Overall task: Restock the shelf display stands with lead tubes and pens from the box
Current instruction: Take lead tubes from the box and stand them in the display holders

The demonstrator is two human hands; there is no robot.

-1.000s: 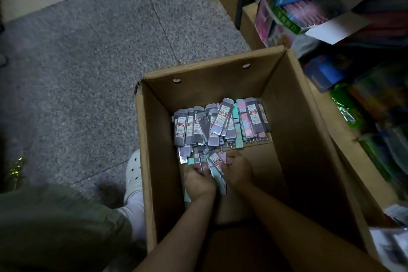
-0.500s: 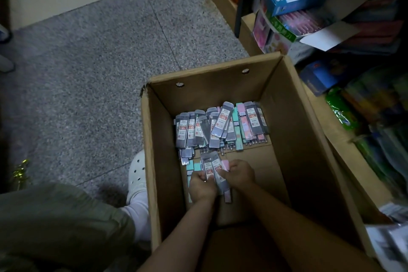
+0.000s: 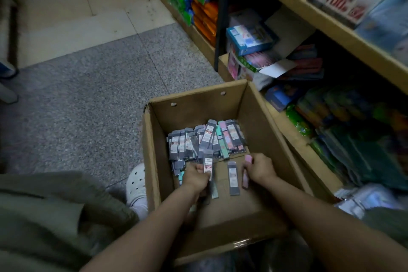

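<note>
The cardboard box [image 3: 260, 115] stood on the floor, with the shelf [image 3: 331, 22] at 2 o'clock from it and the heap of lead tubes [image 3: 205, 139] against its 12 o'clock wall. The left hand [image 3: 195, 178] gripped a bundle of tubes; the right hand [image 3: 259, 168] pinched a pink tube [image 3: 245, 180]. One loose grey tube [image 3: 233, 178] lay between both grips, long axis 12-to-6, apparently nearer the right hand.

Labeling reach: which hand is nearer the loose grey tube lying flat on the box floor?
Right. The right hand, holding a pink tube, sits just beside the grey tube; the left hand is farther, past its own tubes.
</note>
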